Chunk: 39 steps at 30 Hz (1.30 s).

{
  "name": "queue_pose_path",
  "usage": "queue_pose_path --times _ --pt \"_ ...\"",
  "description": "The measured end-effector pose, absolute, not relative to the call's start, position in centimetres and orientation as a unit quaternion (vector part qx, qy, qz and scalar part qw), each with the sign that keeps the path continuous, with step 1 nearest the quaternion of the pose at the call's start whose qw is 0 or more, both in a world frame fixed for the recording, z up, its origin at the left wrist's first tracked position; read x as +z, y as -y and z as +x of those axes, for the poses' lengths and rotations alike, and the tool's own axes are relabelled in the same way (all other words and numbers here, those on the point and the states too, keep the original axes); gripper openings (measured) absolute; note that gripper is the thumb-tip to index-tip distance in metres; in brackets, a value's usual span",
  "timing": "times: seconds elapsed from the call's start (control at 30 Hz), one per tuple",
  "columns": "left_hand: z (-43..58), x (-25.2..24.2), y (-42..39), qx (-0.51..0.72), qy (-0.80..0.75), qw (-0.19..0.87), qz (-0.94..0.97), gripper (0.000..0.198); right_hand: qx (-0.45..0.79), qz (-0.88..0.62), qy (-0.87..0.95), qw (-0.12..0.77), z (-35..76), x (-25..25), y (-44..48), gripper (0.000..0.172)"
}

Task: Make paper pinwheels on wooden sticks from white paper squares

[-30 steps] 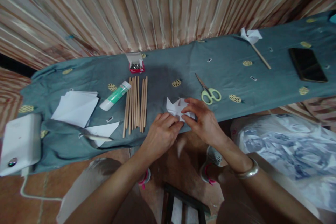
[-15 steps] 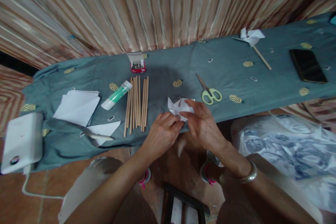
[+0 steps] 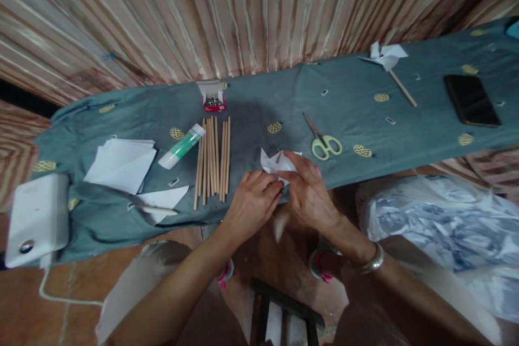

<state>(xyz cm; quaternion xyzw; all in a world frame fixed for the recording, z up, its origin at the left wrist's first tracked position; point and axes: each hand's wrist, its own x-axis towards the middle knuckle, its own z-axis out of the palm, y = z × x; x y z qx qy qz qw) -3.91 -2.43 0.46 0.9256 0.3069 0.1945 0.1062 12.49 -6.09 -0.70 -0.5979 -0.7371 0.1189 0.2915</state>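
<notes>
A folded white paper pinwheel [image 3: 272, 162], its pointed blades standing up, is held between my two hands at the front edge of the cloth-covered table. My left hand [image 3: 254, 198] is closed on its near left side, fingertips tucked under the paper. My right hand [image 3: 310, 188] grips it from the right, thumb and fingers pressed on the folds. The paper's centre is partly hidden by my fingers. Just beyond my right hand lie scissors [image 3: 325, 146] with light green handles. To the left are several wooden sticks [image 3: 213, 157] in a row.
A glue tube [image 3: 182, 146], a red box of metal pins [image 3: 213, 101], a paper stack [image 3: 119, 165] and a white device [image 3: 38, 219] are on the left. A finished pinwheel [image 3: 387, 59] and a phone [image 3: 472, 100] lie right. A plastic bag [image 3: 438, 227] stands below.
Both hands stay on the paper pinwheel, with my right hand shifted slightly left and its fingers a little lower over the folds. The view has moved slightly.
</notes>
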Motion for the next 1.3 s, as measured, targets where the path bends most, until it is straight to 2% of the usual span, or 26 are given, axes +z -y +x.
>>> queue_pose_path --times 0.3,0.5,0.9,1.3 --pt "-3.9 0.3 2.3 0.206 -0.306 0.082 0.926 0.017 0.151 -0.588 0.715 0.347 14.9 -0.4 5.6 0.037" --pt "-4.8 0.7 1.5 0.222 -0.303 0.046 0.926 0.018 0.153 -0.621 0.702 0.314 16.4 0.0 5.2 0.039" --pt "-6.1 0.8 -0.1 0.219 -0.337 0.039 0.915 0.020 0.142 -0.605 0.721 0.307 15.6 0.7 6.5 0.028" --pt "-4.8 1.1 1.7 0.217 -0.313 0.043 0.924 0.017 0.172 -0.606 0.707 0.321 15.6 0.9 6.7 0.026"
